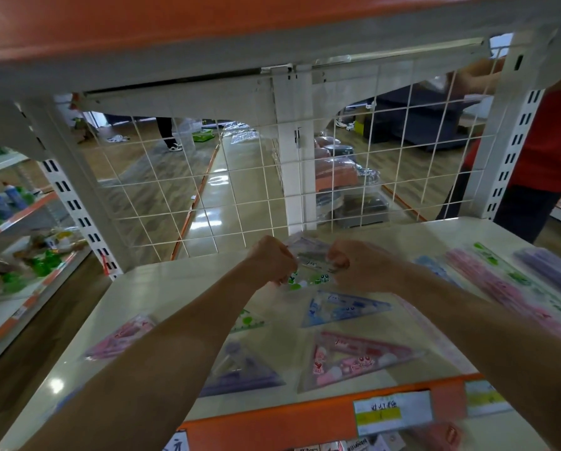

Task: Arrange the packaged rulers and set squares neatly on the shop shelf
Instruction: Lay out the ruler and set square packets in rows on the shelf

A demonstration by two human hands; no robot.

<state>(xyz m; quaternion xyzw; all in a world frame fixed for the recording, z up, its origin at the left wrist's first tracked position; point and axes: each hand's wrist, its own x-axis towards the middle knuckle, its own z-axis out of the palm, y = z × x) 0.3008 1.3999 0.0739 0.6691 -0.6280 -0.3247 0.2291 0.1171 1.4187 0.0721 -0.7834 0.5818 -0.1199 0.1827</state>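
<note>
My left hand (272, 260) and my right hand (357, 265) both grip a clear packet with a green set square (310, 271), held near the back of the cream shelf (162, 288). In front of it lie a blue set-square packet (341, 307), a pink one (354, 359) and a purple one (240, 372). Another pink packet (119, 336) lies at the left. A green packet (248, 320) peeks out from under my left forearm. Long ruler packets, pink (500, 288) and purple (552, 271), lie in rows at the right.
A white wire grid (240, 190) backs the shelf, with a white upright (293, 151) behind it. The upper shelf board (207, 34) hangs low overhead. An orange price strip (305, 421) edges the front. A person in red (552, 141) stands at the right.
</note>
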